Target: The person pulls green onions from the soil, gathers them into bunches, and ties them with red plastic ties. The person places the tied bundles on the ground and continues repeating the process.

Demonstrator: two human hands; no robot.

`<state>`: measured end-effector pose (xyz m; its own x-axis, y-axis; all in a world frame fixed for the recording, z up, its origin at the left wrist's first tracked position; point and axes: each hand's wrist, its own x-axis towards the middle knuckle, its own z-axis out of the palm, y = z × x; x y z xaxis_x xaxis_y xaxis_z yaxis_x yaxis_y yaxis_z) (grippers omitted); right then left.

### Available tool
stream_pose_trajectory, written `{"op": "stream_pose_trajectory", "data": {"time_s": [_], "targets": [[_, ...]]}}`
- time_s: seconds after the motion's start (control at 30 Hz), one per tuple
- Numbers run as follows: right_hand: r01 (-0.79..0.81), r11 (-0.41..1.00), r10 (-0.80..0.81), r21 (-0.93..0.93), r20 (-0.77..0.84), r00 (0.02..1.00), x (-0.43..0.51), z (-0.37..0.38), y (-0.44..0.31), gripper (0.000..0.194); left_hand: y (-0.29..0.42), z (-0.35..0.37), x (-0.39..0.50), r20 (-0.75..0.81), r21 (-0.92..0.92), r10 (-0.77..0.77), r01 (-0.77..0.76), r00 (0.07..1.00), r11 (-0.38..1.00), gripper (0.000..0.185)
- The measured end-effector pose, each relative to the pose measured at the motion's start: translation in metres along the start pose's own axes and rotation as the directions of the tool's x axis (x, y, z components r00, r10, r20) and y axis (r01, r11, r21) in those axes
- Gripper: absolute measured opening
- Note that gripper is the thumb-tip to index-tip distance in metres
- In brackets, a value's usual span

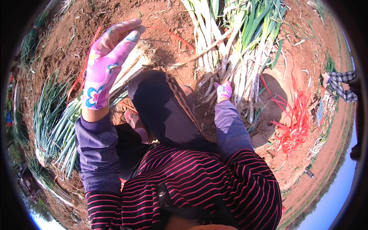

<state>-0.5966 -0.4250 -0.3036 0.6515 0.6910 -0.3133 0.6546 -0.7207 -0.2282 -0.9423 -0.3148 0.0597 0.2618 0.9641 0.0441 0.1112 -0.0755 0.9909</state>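
Observation:
My left hand [106, 63], in a pink flowered glove, is raised over a bundle of scallions [129, 67] at the left. Its fingers lie together and curve towards the thumb. One red plastic ribbon [172, 34] runs right from near the fingertips; whether they pinch it is unclear. My right hand [224, 90], in a matching glove, reaches down to the root ends of a large heap of scallions [241, 43]. The fingers are partly hidden among the pale stems, so their grip cannot be made out.
My bent knee [161, 106] in dark trousers stands between the hands. A tangle of red ribbon [293, 123] lies on the reddish soil at right. More green scallions [49, 115] lie at far left. Another person's checked sleeve or trouser leg [342, 83] shows at the right rim.

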Motion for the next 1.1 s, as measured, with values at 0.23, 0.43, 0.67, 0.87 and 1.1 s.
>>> {"op": "stream_pose_trajectory", "data": {"time_s": [0.23,0.43,0.67,0.87,1.1], "targets": [[0.008,0.359,-0.407,0.933,0.149,0.901,-0.012,-0.129,-0.009,0.040,-0.071,0.136,0.027,0.274,-0.181,-0.248,0.303,0.929,0.936,0.037],[0.283,0.355,-0.616,0.891,-0.004,0.787,-0.052,-0.201,-0.065,0.030,-0.122,0.208,0.026,0.573,-0.321,-0.256,0.500,0.779,0.804,0.035],[0.120,0.211,-0.424,0.970,-0.020,0.906,0.022,-0.244,-0.108,0.036,-0.149,0.196,0.025,0.538,-0.639,-0.408,0.673,0.737,0.372,0.029],[-0.032,0.071,-0.539,0.997,0.065,0.840,0.091,-0.269,-0.158,0.041,-0.153,0.192,0.027,0.591,-0.640,-0.371,0.697,0.716,0.325,0.030],[-0.100,0.075,-0.392,0.992,0.121,0.912,0.152,-0.243,-0.151,0.047,-0.158,0.187,0.020,0.679,-0.612,-0.295,0.741,0.672,0.278,0.032]]}}
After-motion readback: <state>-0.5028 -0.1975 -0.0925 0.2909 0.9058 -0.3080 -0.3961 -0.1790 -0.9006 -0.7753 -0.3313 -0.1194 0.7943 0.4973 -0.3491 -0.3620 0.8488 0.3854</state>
